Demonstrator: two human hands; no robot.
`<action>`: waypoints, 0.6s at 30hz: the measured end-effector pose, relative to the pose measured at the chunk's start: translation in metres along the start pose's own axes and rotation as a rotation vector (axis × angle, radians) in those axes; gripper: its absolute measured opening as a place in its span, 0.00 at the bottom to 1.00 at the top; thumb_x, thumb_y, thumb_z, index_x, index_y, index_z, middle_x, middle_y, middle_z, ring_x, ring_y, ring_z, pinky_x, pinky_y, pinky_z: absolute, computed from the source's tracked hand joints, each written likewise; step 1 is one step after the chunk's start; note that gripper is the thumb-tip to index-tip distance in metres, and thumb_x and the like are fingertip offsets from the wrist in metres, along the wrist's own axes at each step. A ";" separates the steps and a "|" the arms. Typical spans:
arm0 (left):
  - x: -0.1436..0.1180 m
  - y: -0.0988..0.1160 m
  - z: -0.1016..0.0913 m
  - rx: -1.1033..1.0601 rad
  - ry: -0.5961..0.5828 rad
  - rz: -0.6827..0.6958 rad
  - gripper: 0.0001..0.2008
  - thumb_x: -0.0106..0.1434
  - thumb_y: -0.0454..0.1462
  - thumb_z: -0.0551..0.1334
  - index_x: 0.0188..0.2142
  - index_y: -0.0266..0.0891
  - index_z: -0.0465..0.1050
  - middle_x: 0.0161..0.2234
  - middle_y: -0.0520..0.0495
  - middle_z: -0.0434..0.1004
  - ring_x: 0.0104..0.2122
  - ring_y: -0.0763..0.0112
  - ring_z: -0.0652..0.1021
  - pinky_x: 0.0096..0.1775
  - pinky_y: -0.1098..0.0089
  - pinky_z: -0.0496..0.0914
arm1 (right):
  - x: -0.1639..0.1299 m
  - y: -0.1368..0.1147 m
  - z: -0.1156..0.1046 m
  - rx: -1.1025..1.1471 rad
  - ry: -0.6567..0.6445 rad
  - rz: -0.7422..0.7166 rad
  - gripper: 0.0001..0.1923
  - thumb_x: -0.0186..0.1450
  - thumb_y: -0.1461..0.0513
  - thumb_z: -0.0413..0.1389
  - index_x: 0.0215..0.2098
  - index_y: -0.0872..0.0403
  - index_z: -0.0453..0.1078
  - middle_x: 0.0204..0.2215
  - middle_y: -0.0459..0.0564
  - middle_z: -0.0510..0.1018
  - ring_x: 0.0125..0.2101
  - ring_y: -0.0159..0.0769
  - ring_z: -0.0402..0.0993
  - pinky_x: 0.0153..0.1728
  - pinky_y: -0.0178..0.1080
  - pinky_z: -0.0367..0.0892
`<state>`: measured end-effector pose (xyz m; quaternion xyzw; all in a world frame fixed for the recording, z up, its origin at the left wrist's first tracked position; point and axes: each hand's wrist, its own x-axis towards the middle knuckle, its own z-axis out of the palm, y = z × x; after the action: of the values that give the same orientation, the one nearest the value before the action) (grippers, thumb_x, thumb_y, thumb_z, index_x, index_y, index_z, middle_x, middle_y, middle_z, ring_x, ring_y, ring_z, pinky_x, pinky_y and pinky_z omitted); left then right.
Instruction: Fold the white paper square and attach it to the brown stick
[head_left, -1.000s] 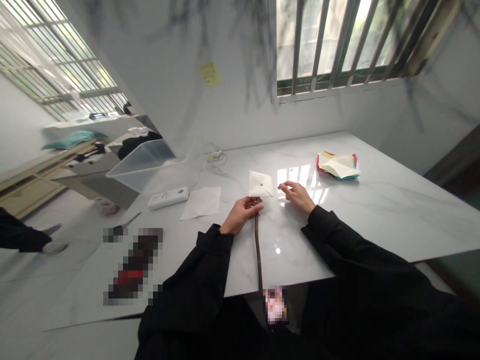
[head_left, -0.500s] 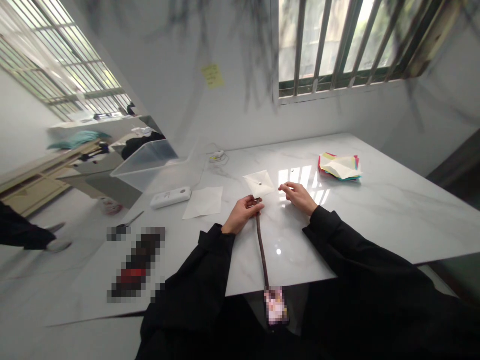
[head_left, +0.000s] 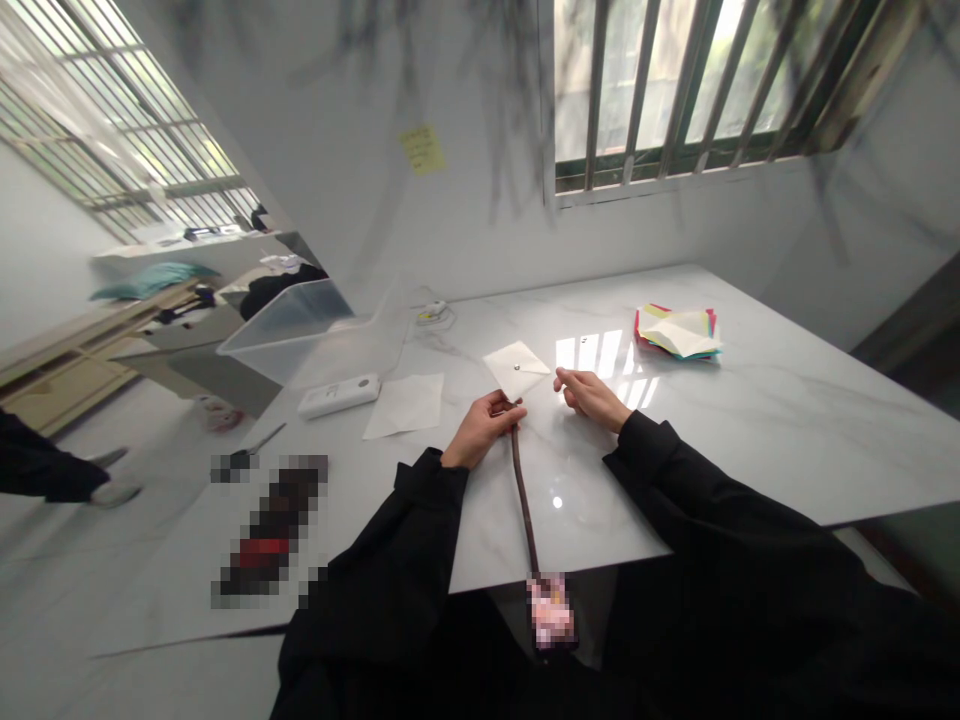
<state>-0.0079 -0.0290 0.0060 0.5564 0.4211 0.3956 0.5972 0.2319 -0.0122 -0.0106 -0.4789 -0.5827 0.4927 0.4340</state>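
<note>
My left hand (head_left: pixel 480 430) grips the top of a thin dark brown stick (head_left: pixel 523 500) that slants down past the near edge of the white marble table (head_left: pixel 750 430). A white folded paper square (head_left: pixel 515 368) with a small dark pin sits at the stick's tip, tilted nearly flat. My right hand (head_left: pixel 590 395) rests on the table just right of the paper, fingers loosely curled and pointing at it, holding nothing.
A loose white sheet (head_left: pixel 405 405) and a white remote-like device (head_left: pixel 337 395) lie left of my hands. A clear plastic bin (head_left: pixel 292 325) stands farther left. A stack of coloured papers (head_left: pixel 679 333) lies at the right. Scissors (head_left: pixel 251 450) sit near the left edge.
The paper square has swung from upright to lying tilted and nearly flat on the stick's tip. Both hands stayed almost in place.
</note>
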 end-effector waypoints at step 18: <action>-0.002 0.004 -0.004 0.096 -0.186 -0.006 0.21 0.54 0.45 0.77 0.42 0.36 0.78 0.37 0.48 0.76 0.32 0.73 0.73 0.34 0.71 0.67 | -0.003 -0.008 -0.004 0.033 0.212 -0.140 0.42 0.70 0.36 0.49 0.66 0.58 0.68 0.18 0.37 0.62 0.18 0.29 0.55 0.22 0.34 0.54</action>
<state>-0.0122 -0.0295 0.0098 0.6175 0.3837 0.3200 0.6076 0.2352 -0.0152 -0.0022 -0.4791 -0.5576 0.4172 0.5343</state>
